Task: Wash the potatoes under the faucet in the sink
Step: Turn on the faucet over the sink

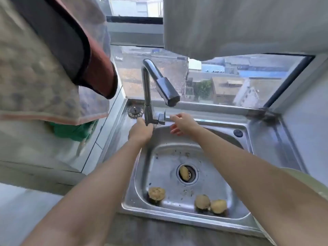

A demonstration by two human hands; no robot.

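Several brown potatoes lie in the steel sink (142, 174): one (184, 173) sits in the drain, one (156, 193) near the front left, and two (202, 201) (218, 206) touch at the front right. The chrome faucet (147, 89) rises at the sink's back, its dark spout (167, 91) pointing right; no water shows. My left hand (141, 131) wraps around the faucet's base. My right hand (182, 123) hovers with fingers apart beside the small lever (162, 118), holding nothing.
Hanging cloth (44, 59) fills the upper left and a grey cloth (239, 23) the upper right. A drain strainer (135, 111) lies at the sink's back left corner, a round plug hole (238, 133) at the back right. A window (230, 82) stands behind.
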